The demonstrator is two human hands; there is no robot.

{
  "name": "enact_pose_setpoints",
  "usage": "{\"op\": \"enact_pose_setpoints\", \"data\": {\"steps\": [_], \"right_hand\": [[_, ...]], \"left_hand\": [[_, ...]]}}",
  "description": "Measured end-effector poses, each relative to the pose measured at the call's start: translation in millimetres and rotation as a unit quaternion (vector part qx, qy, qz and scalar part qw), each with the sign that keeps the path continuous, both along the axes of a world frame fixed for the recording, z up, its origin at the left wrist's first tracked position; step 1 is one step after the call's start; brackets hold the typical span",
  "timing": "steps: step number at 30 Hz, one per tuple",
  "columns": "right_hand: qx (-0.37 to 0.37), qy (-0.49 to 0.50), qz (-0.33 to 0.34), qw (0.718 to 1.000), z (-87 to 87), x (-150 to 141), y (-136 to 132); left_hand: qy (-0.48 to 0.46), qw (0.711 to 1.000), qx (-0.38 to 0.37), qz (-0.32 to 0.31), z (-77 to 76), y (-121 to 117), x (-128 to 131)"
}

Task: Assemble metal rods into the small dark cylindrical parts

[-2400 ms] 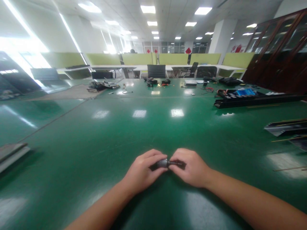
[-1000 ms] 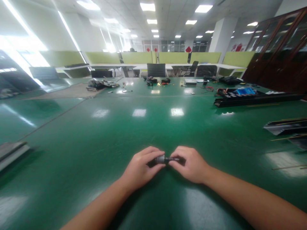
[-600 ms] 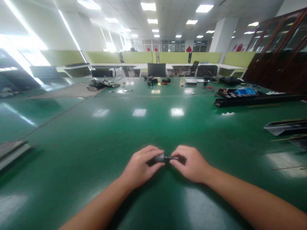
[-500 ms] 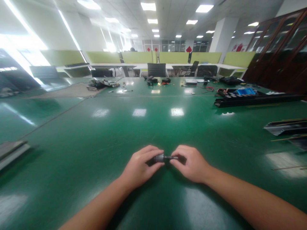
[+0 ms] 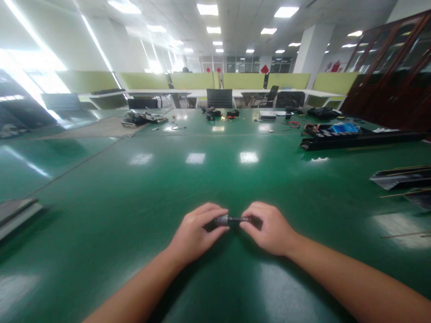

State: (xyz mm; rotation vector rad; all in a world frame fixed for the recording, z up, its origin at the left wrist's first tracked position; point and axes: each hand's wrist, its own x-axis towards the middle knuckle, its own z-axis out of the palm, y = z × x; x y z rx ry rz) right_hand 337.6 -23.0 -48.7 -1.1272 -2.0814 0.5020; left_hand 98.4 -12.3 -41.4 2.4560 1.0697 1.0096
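Low in the middle of the head view, my left hand point(image 5: 198, 229) is closed around a short grey cylinder point(image 5: 222, 220), thumb below and fingers above. From the cylinder's right end a thin dark rod point(image 5: 235, 220) sticks out, lying level. My right hand point(image 5: 266, 226) pinches the far end of that rod between thumb and fingers. What kind of tool or part the two pieces make up is too blurred to tell. Both hands are just over the shiny green tabletop point(image 5: 188, 188), and the left end of the cylinder is hidden inside my palm.
Long black metal channels point(image 5: 363, 140) with a blue item point(image 5: 345, 128) lie at the right back. More dark profiles point(image 5: 400, 177) reach in from the right edge. A grey slab point(image 5: 16, 215) is at the left. Assorted parts point(image 5: 144, 117) sit along the far side.
Between my hands the gap has widened slightly, with the left hand and cylinder shifted a little left. A bit more of the dark rod shows.
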Motion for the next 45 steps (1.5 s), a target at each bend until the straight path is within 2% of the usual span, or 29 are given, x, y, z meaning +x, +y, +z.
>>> {"op": "enact_pose_setpoints", "data": {"steps": [45], "right_hand": [[0.01, 0.006, 0.001, 1.0, 2.3, 5.9, -0.4]], "left_hand": [[-0.007, 1.0, 0.019, 0.008, 2.4, 0.8, -2.3]]}}
